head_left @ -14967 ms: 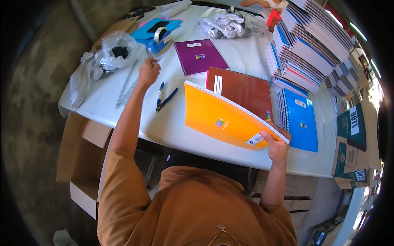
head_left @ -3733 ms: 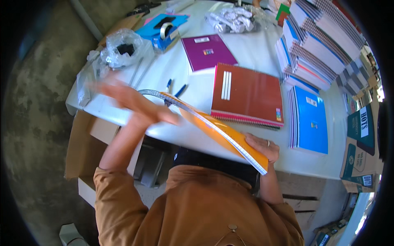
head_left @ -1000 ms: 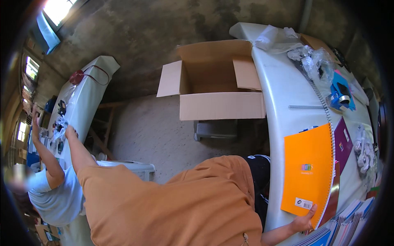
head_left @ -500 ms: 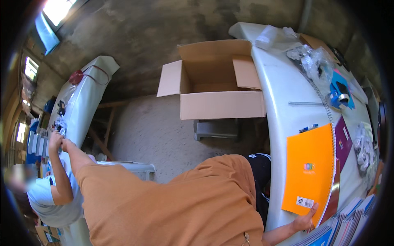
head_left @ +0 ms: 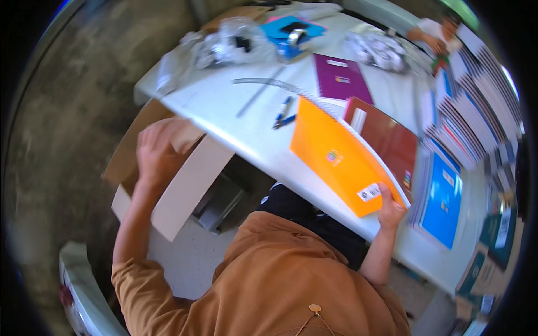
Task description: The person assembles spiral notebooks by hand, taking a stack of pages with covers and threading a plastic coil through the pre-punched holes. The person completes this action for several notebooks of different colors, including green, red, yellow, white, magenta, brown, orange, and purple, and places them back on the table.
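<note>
My right hand point(head_left: 390, 210) grips the lower corner of an orange spiral notebook point(head_left: 336, 159), its thumb on the cover beside a white label. The notebook is held tilted over the white-covered table, its coil side toward a brown notebook point(head_left: 386, 140). Over the open cardboard box point(head_left: 188, 187) at the left, my left hand point(head_left: 159, 148) is raised and smeared by motion; I cannot make out whether its fingers hold anything. A loose wire coil point(head_left: 269, 82) lies near the orange notebook's top. Blue pens point(head_left: 284, 113) lie beside its left edge.
On the table point(head_left: 218, 103) are a purple notebook point(head_left: 342, 75), a blue notebook point(head_left: 440, 196), a tape dispenser point(head_left: 292, 43) and crumpled clear plastic point(head_left: 238, 42). Tall notebook stacks point(head_left: 476, 106) stand at the right. Another person point(head_left: 440, 36) is at the far right. A grey stool point(head_left: 218, 201) is under the box.
My view has turned right toward the table. My left hand has come away from the other person's hand at the left and is over the box. My right hand still holds the orange notebook.
</note>
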Available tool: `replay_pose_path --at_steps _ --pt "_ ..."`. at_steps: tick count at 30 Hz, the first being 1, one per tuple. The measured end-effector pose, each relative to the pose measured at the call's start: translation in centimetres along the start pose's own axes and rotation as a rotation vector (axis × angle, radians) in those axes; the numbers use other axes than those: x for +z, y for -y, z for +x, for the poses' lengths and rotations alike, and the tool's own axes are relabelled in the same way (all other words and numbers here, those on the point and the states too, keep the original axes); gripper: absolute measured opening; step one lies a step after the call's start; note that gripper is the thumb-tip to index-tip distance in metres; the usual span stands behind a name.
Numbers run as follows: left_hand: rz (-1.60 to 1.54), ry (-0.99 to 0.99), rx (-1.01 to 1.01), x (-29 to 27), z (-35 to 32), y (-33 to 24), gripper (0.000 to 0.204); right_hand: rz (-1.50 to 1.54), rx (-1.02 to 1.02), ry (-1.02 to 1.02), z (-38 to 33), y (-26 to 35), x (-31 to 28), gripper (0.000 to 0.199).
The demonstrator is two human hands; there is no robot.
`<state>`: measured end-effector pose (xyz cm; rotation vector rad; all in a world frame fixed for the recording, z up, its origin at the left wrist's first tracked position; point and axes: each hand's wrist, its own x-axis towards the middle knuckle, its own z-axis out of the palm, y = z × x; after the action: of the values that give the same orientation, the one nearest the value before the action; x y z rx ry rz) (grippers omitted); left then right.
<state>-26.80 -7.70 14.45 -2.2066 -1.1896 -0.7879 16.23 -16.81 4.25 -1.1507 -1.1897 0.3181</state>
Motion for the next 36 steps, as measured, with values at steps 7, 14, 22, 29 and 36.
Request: replay_pose_path --at_steps 7,14,22,29,36 --pt "-0.726 -0.125 0.478 9.6 15.9 -14.8 0.015 0.196 0.159 -0.006 -1.4 2.5 -0.3 0.026" --pt "-0.822 -0.273 0.449 14.0 15.4 -17.1 0.031 0.206 0.202 0.012 -2.0 2.8 0.4 0.028" --pt "-0.709 -0.48 0.456 18.5 10.8 -15.5 0.105 -0.26 -0.328 0.198 -1.3 3.6 0.6 0.033" --pt "-0.611 -0.181 0.429 22.9 5.0 -13.4 0.104 -0.21 -0.419 0.295 -1.0 4.2 1.4 0.031" --pt "-0.427 -0.676 0.726 15.4 7.5 -15.0 0.098 -0.212 -0.468 0.269 -0.5 4.0 1.5 0.031"
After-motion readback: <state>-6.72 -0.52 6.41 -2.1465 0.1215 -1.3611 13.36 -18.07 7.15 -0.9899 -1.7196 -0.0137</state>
